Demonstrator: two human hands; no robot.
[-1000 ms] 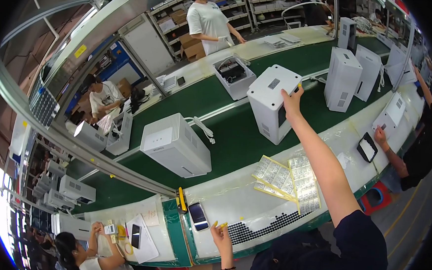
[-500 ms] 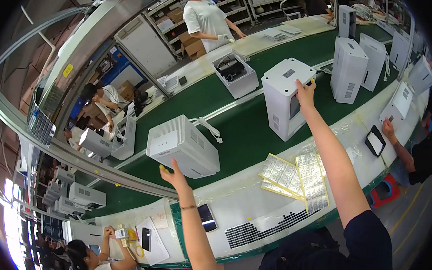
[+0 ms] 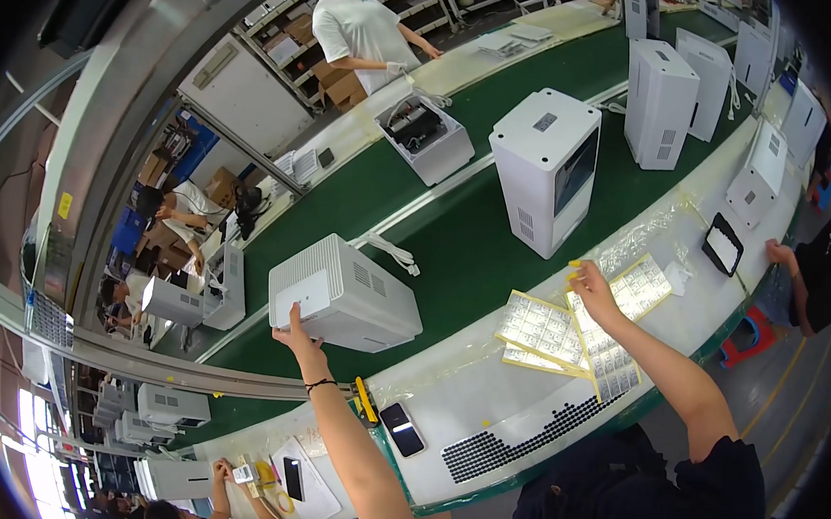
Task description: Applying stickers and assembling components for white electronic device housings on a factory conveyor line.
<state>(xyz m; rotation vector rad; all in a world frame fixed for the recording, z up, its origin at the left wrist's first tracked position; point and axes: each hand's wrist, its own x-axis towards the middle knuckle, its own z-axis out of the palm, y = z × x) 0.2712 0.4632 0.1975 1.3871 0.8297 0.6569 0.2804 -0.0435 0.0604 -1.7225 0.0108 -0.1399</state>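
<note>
On the green conveyor, a white box-shaped appliance (image 3: 365, 299) with a ribbed panel lies tilted towards me. My left hand (image 3: 302, 344) is at its near left corner, thumb on the face and fingers round the edge. My right hand (image 3: 596, 297) hovers at the far edge of the label sheets (image 3: 537, 326), which have yellow borders. Its fingers are bent and a little apart, with yellow covers on the tips and nothing visible between them. Beyond it, a taller white appliance (image 3: 539, 177) with a dark side window stands upright on the belt, untouched.
An opened white housing (image 3: 427, 141) sits across the belt divider. More upright units (image 3: 658, 103) stand at far right. On my bench are a phone (image 3: 402, 430), a yellow-and-black cutter (image 3: 365, 401), rows of black dots (image 3: 509, 446) and a black frame (image 3: 723, 245). Co-workers are around.
My right hand has left the top of the tall appliance and come back to the label sheets. My left hand has moved onto the ribbed appliance's corner. The view has shifted slightly.
</note>
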